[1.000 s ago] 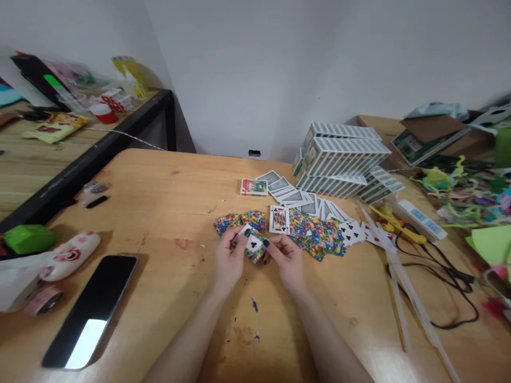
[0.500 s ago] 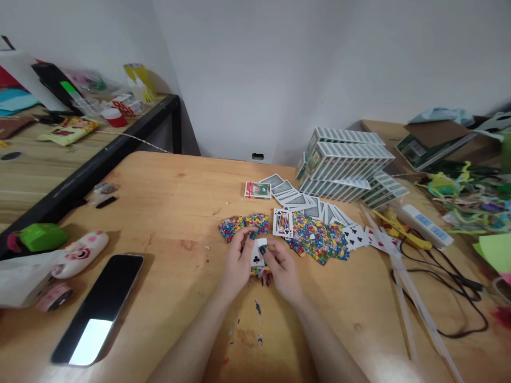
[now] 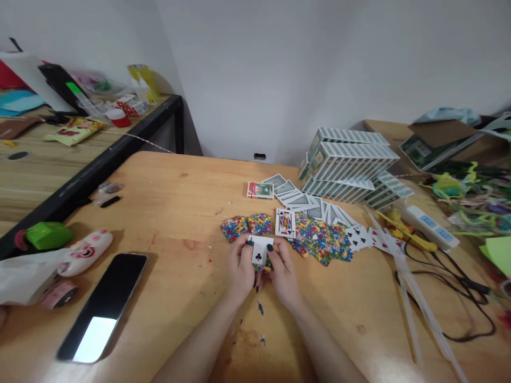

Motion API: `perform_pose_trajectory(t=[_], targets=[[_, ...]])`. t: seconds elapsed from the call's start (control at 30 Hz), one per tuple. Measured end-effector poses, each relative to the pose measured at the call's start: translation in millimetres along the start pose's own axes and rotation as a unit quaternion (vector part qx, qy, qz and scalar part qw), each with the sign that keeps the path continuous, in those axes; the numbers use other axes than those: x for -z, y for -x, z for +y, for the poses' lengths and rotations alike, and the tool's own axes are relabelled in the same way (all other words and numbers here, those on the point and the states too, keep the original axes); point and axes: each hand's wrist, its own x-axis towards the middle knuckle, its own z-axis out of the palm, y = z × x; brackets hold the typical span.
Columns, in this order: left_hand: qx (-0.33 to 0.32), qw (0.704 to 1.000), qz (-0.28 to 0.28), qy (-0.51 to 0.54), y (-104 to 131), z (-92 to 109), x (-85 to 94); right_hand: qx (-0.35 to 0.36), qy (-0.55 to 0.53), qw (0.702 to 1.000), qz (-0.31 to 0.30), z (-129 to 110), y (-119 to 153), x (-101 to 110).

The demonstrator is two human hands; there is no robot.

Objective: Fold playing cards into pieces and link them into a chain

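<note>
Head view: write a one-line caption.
Left hand and right hand hold an ace of clubs before spread playing cards.

The ace of clubs (image 3: 259,252) is face up, white with a black club. It lies over a colourful patterned piece (image 3: 263,268).

Brown wooden counter (image 3: 179,213): open strip ran between black rectangular phone (image 3: 104,306) and the forearms. Far left part was bare too, up to the red-and-green card box (image 3: 260,190). Right side blocked: multicoloured patterned cards (image 3: 323,239), fanned grey-backed cards (image 3: 297,199), green-striped boxes (image 3: 355,159) behind, long translucent plastic strips (image 3: 411,287) and black cable (image 3: 463,290) further right.
</note>
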Motion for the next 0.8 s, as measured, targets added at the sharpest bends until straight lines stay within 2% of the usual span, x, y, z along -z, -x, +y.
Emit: perform_pose_trajectory(t=[0.23, 0.5, 0.8], targets=[[-0.056, 0.997, 0.003, -0.044, 0.7, -1.7, 3.5, 0.0, 0.008, 0.999, 0.033, 3.0, 1.4, -2.1], [-0.059, 0.996, 0.01, -0.066, 0.3, -2.0, 0.8, -0.01, 0.006, 0.999, 0.035, 1.8, 1.2, -3.2], [-0.154, 0.979, 0.006, -0.136, 2.0, -3.7, 5.5, 0.002, -0.004, 0.999, 0.049, 1.7, 4.0, -2.8]])
